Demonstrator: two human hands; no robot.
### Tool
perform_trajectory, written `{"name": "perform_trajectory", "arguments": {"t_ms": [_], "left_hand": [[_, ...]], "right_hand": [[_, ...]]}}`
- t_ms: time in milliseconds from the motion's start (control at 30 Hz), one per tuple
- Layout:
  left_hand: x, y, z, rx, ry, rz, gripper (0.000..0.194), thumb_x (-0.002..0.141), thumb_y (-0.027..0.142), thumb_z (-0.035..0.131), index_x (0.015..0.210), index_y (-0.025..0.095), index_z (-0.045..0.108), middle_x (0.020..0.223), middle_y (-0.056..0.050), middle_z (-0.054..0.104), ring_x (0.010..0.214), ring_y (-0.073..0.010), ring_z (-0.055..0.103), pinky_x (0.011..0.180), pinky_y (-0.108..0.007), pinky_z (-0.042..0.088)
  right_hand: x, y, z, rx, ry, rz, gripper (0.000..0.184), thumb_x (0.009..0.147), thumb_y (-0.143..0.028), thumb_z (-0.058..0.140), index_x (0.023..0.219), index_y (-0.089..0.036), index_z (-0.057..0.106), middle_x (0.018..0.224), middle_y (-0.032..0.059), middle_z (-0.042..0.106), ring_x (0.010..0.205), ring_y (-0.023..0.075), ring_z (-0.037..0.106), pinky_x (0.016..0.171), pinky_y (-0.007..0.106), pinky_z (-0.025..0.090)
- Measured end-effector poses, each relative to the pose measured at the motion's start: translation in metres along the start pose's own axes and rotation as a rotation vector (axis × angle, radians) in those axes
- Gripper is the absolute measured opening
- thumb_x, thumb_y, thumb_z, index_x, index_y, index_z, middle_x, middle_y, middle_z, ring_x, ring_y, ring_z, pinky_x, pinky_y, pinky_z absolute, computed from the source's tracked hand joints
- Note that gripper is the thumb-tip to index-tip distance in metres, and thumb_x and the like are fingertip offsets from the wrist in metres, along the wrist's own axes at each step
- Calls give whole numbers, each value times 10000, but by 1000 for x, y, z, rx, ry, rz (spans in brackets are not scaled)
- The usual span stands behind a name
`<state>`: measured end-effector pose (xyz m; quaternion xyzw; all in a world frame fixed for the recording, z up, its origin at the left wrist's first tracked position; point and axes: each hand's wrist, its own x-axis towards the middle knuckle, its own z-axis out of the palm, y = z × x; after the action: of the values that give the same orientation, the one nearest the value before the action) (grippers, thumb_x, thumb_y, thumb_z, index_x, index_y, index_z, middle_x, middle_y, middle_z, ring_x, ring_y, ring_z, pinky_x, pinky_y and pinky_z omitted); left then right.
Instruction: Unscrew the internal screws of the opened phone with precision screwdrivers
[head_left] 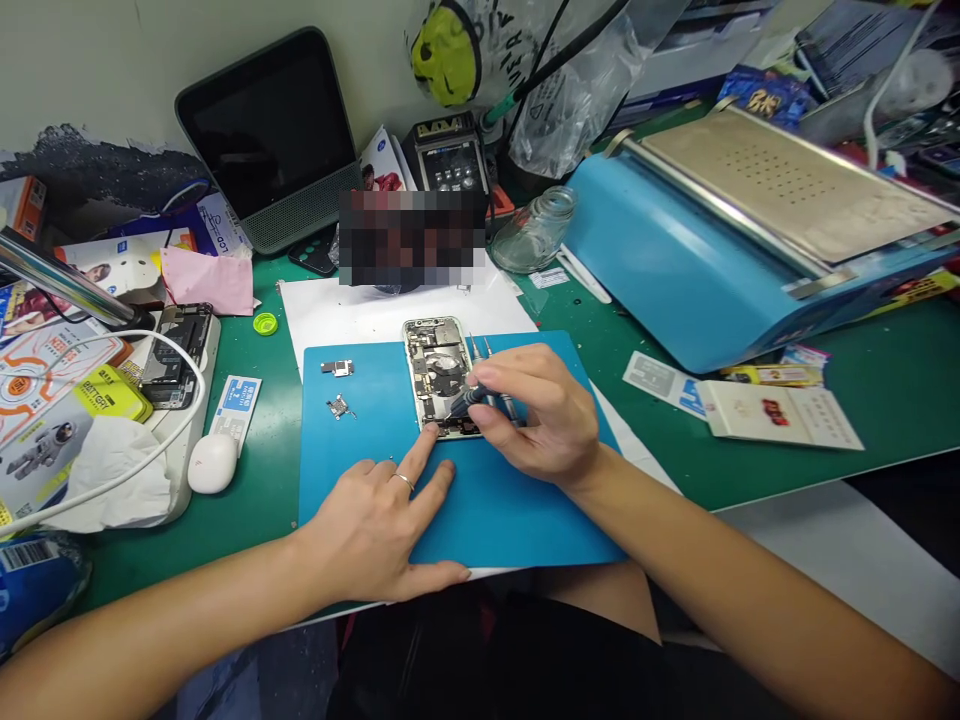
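An opened phone (435, 372), its inner parts bare, lies on a blue mat (360, 500). My left hand (379, 520) rests on the mat with fingers spread; its index fingertip touches the phone's lower left corner. Above the phone's lower right part, my right hand (544, 415) is closed on a slim dark-handled screwdriver (466, 398), tilted with its lower end towards the phone's bottom. Two thin metal points (480, 348), which look like tweezer tips, stick up beside the same hand. Left of the phone lie a small metal-plated part (337, 368) and another small part (342, 406).
A blue machine with a metal plate (645, 260) fills the right back. A glass jar (534, 232), a smart display (270, 130) and a blurred patch stand behind. At left are a white earbud case (212, 463), another opened phone (178, 355) and a white cable (187, 365).
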<state>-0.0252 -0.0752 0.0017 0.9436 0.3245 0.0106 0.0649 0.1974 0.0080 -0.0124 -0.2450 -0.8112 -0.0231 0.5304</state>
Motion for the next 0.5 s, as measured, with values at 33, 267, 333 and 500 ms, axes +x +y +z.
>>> {"name": "perform_trajectory", "arguments": {"t_ms": [33,267,333,500], "left_hand": [[0,0,0,-1,1,-1,848,945,769,424,1452,98,532,1598,-308,350,821,-301,723,705,-431,572],[1,-1,-2,-8,-26,-7,845,943,766,436,1460,103,519,1605,-304,341,797,-285,724,701,-431,576],[1,-1,-2,-7,-28,-9,851,938,773,438,1459,105,517,1603,-303,345,806,-290,726,715,-435,576],[1,0,-3,-1,-53,-12,869,937,787,419,1467,104,504,1599,-303,353,816,-291,727,715,-424,571]], "right_hand": [[0,-1,0,21,-12,8,504,910,-112,631,1388,-242,538,995,64,767,878,225,743,745,386,635],[0,1,0,21,-10,-26,438,943,-159,627,1368,-236,554,932,56,756,804,204,724,718,378,641],[0,1,0,-12,1,-25,430,945,-176,628,1364,-238,558,948,59,754,819,207,724,719,383,639],[-1,-2,1,104,-35,21,547,902,-19,599,1409,-210,522,1027,89,782,963,227,747,798,389,653]]}}
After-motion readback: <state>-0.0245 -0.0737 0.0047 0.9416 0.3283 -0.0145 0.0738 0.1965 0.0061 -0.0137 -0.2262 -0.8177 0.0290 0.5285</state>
